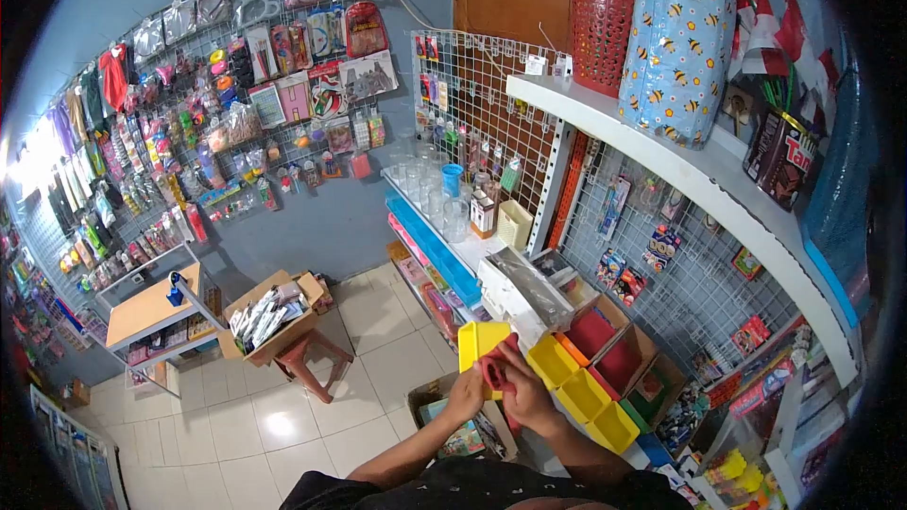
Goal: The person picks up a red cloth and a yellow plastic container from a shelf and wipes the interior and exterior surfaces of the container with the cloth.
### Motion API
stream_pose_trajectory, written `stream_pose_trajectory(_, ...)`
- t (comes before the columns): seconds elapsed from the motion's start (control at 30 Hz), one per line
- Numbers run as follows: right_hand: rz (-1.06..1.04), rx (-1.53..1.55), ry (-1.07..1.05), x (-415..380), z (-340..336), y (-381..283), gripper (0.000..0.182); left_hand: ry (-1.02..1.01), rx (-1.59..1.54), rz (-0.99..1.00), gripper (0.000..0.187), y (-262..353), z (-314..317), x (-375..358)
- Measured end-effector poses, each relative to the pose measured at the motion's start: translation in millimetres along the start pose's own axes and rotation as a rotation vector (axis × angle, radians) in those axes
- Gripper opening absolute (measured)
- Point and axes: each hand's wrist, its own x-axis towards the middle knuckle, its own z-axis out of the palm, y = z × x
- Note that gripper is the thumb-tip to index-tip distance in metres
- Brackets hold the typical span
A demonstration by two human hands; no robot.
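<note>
In front of my body I hold up a yellow plastic bin (480, 336), tilted, with a red cloth (493, 373) bunched against its near side. My left hand (465, 395) is closed at the bin's lower left edge. Fingers of my right hand (531, 395) are wrapped round the red cloth, pressing it to the bin. The hands partly hide the bin's lower end. Just to the right stand several more yellow bins (580, 397) in a row.
Below my hands is an open cardboard box (430, 397) of goods. A curved white shelf (699, 165) juts out at right, bearing a red basket (601, 33). At left, a carton (274, 316) of packets rests on a stool (316, 364). Glass jars (425, 179) line a shelf ahead.
</note>
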Motion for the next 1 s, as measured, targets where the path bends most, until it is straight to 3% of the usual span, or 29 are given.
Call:
stream_pose_trajectory(0.13,0.053,0.000,0.065,26.6,-22.1,-7.6,0.044,-0.041,0.060,0.017,0.056,-23.8,11.4,-16.6)
stream_pose_trajectory(0.2,-0.055,-0.072,0.091,20.6,-8.7,-7.7,0.041,-0.043,-0.005,-0.012,0.059,-39.0,7.1,-9.5)
stream_pose_trajectory(0.23,-0.038,-0.089,0.066,11.6,0.6,-17.9,0.036,0.064,0.140,0.016,0.067,-8.3,3.6,-8.2)
stream_pose_trajectory(0.3,-0.156,-0.081,0.012,-3.3,11.4,-24.5,0.042,0.107,0.102,0.011,0.070,-22.9,-14.2,-1.9)
stream_pose_trajectory(0.37,-0.202,-0.131,-0.043,-6.5,1.4,-52.3,0.056,0.149,0.061,0.127,0.071,-28.2,-17.2,0.2)
stream_pose_trajectory(0.43,-0.122,-0.019,-0.018,-8.1,15.1,-23.9,0.053,0.112,0.149,0.144,0.067,-40.1,-15.9,-7.3)
stream_pose_trajectory(0.5,-0.035,0.094,-0.046,1.7,10.1,-8.9,0.045,0.039,0.159,0.125,0.061,-7.6,-12.8,-18.4)
stream_pose_trajectory(0.6,0.095,0.053,0.039,28.6,-3.5,-16.3,0.037,-0.120,0.296,0.001,0.053,-36.3,-13.3,-22.3)
stream_pose_trajectory(0.73,-0.107,-0.103,-0.043,11.4,9.9,-27.1,0.044,0.050,0.123,0.091,0.061,-1.0,-11.2,-12.5)
stream_pose_trajectory(0.77,-0.127,-0.016,-0.044,2.3,15.0,-31.3,0.048,0.147,0.013,0.182,0.062,-0.6,-8.6,-1.7)
stream_pose_trajectory(0.87,-0.071,0.062,-0.129,-7.3,8.1,-22.4,0.049,-0.080,0.030,0.000,0.060,-14.5,-25.2,-9.2)
stream_pose_trajectory(0.9,-0.023,0.073,-0.148,-4.4,5.7,-9.7,0.049,0.045,0.117,0.282,0.054,-8.6,-12.0,-5.7)
stream_pose_trajectory(0.97,-0.021,0.058,-0.151,23.5,-18.6,-19.0,0.051,-0.109,0.225,0.112,0.054,-23.9,-13.9,-20.7)
stream_pose_trajectory(1.0,0.098,0.130,-0.133,29.8,-19.1,-6.5,0.051,-0.187,0.278,0.027,0.054,-21.4,-14.2,-25.7)
